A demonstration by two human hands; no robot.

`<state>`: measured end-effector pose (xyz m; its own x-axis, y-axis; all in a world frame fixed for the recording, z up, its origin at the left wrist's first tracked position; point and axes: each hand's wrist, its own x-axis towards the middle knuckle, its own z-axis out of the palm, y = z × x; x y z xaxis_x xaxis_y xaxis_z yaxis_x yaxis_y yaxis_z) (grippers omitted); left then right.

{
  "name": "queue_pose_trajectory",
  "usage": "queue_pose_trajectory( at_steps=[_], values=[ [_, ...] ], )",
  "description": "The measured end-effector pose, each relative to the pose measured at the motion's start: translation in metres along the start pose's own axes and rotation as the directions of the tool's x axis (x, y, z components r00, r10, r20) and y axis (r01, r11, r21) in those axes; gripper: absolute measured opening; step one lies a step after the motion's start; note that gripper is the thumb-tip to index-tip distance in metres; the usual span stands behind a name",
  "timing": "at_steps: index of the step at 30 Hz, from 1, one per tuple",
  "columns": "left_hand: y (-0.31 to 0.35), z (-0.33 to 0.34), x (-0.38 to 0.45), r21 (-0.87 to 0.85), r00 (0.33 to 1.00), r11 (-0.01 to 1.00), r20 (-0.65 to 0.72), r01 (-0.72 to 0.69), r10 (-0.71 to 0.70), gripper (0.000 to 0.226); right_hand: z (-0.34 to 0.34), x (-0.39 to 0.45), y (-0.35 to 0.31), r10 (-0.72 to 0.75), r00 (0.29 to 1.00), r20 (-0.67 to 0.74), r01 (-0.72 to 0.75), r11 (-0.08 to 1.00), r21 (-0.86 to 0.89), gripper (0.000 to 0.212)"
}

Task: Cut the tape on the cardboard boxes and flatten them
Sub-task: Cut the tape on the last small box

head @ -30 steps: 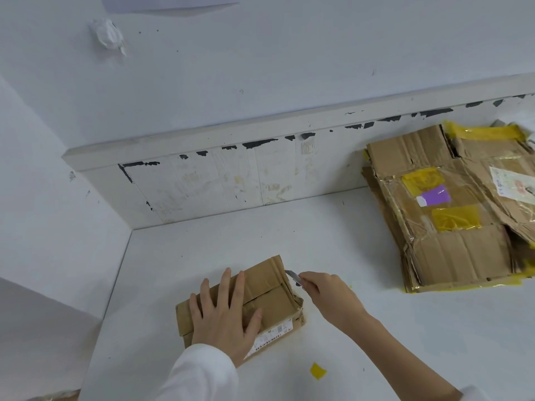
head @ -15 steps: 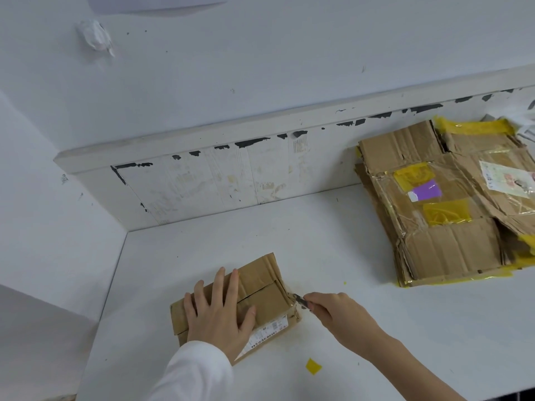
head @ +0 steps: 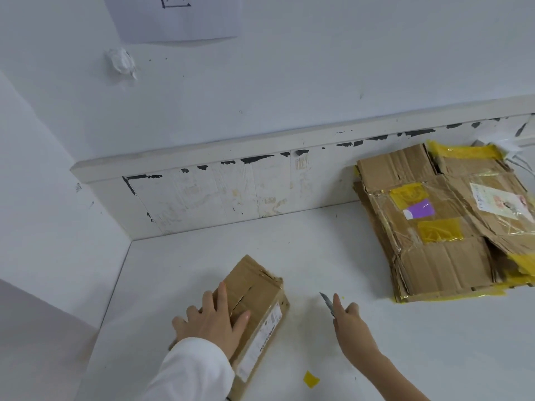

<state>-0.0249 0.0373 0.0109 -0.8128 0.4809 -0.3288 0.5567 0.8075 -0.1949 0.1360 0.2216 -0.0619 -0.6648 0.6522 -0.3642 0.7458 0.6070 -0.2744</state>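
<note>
A small brown cardboard box (head: 254,287) lies on the white table (head: 318,250), its long side running toward me, with a white label along its right face. My left hand (head: 212,321) rests flat on its top, fingers spread. My right hand (head: 348,324) holds a utility knife (head: 327,303) to the right of the box, blade pointing up and away, clear of the cardboard. A seam splits the box's top flaps.
A stack of flattened cardboard boxes (head: 440,227) with yellow tape and labels lies at the back right. A yellow tape scrap (head: 311,379) sits near the front edge. A raised back ledge (head: 231,192) and a side wall close the table's far left corner.
My right hand pulled the knife away from the box's right end to the right. The box has turned so its long side points toward me, my left hand still on top.
</note>
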Motion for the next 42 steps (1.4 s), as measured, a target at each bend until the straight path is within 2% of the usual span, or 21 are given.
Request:
queue_pose_trajectory(
  at_steps=[4, 8, 18, 24, 26, 28, 30, 31, 32, 33, 34, 35, 36, 37, 39, 42],
  values=[
    [-0.01, -0.01, -0.003, -0.115, 0.999, 0.993, 0.012, -0.034, 0.036, 0.063, 0.016, 0.018, -0.012, 0.02, 0.994, -0.108, -0.037, 0.987, -0.159, 0.062],
    [-0.01, -0.015, -0.009, -0.269, 0.999, 0.962, 0.021, -0.043, 0.051, 0.051, 0.022, 0.029, -0.019, 0.047, 0.99, -0.129, -0.067, 0.987, -0.148, 0.064],
    [-0.003, -0.015, -0.012, -0.29, 0.999, 0.957, -0.038, -0.033, 0.023, 0.048, 0.028, 0.03, -0.023, 0.096, 0.991, -0.095, -0.119, 0.953, -0.277, 0.069],
    [0.0, -0.018, -0.011, -0.275, 0.998, 0.961, -0.057, -0.018, 0.002, 0.044, 0.007, 0.019, -0.035, 0.071, 0.991, -0.117, -0.094, 0.974, -0.207, 0.061],
    [0.001, -0.021, -0.01, -0.277, 0.999, 0.961, -0.039, -0.012, 0.002, 0.04, -0.008, 0.01, -0.057, -0.013, 0.986, -0.166, -0.002, 0.996, -0.09, 0.055],
    [0.004, -0.025, -0.009, -0.292, 1.0, 0.956, -0.018, -0.019, 0.015, 0.035, -0.021, -0.006, -0.089, -0.193, 0.948, -0.254, 0.201, 0.98, 0.006, 0.053],
    [0.006, -0.028, -0.008, -0.312, 1.0, 0.95, 0.004, -0.024, 0.026, 0.033, -0.025, -0.028, -0.118, -0.367, 0.854, -0.368, 0.388, 0.921, -0.019, 0.056],
    [0.008, -0.029, -0.007, -0.313, 1.0, 0.95, 0.016, -0.02, 0.027, 0.031, -0.027, -0.038, -0.13, -0.423, 0.793, -0.437, 0.43, 0.898, -0.089, 0.052],
    [0.009, -0.029, -0.007, -0.314, 0.999, 0.949, 0.022, -0.017, 0.025, 0.026, -0.027, -0.046, -0.137, -0.469, 0.746, -0.473, 0.442, 0.88, -0.176, 0.038],
    [0.009, -0.029, -0.007, -0.315, 1.0, 0.949, 0.025, -0.008, 0.017, 0.023, -0.032, -0.052, -0.143, -0.492, 0.763, -0.419, 0.444, 0.87, -0.213, 0.022],
    [0.01, -0.03, -0.007, -0.325, 1.0, 0.946, 0.028, 0.003, 0.007, 0.021, -0.036, -0.056, -0.145, -0.491, 0.798, -0.349, 0.425, 0.87, -0.252, 0.027],
    [0.009, -0.032, -0.008, -0.337, 0.999, 0.941, 0.035, 0.013, -0.001, 0.024, -0.032, -0.056, -0.143, -0.478, 0.824, -0.304, 0.407, 0.873, -0.27, 0.04],
    [0.009, -0.034, -0.009, -0.348, 0.999, 0.937, 0.048, 0.018, -0.001, 0.028, -0.028, -0.054, -0.142, -0.467, 0.836, -0.289, 0.383, 0.873, -0.303, 0.045],
    [0.008, -0.035, -0.009, -0.358, 0.998, 0.934, 0.061, 0.015, 0.007, 0.031, -0.023, -0.054, -0.142, -0.422, 0.883, -0.207, 0.353, 0.886, -0.3, 0.049],
    [0.003, -0.038, -0.007, -0.389, 0.996, 0.921, 0.088, 0.001, 0.036, 0.032, -0.022, -0.055, -0.143, -0.353, 0.908, -0.225, 0.284, 0.914, -0.289, 0.064],
    [-0.009, -0.041, -0.005, -0.432, 0.993, 0.902, 0.109, 0.002, 0.05, 0.017, -0.022, -0.063, -0.156, -0.243, 0.949, -0.201, 0.205, 0.959, -0.194, 0.091]
  ],
)
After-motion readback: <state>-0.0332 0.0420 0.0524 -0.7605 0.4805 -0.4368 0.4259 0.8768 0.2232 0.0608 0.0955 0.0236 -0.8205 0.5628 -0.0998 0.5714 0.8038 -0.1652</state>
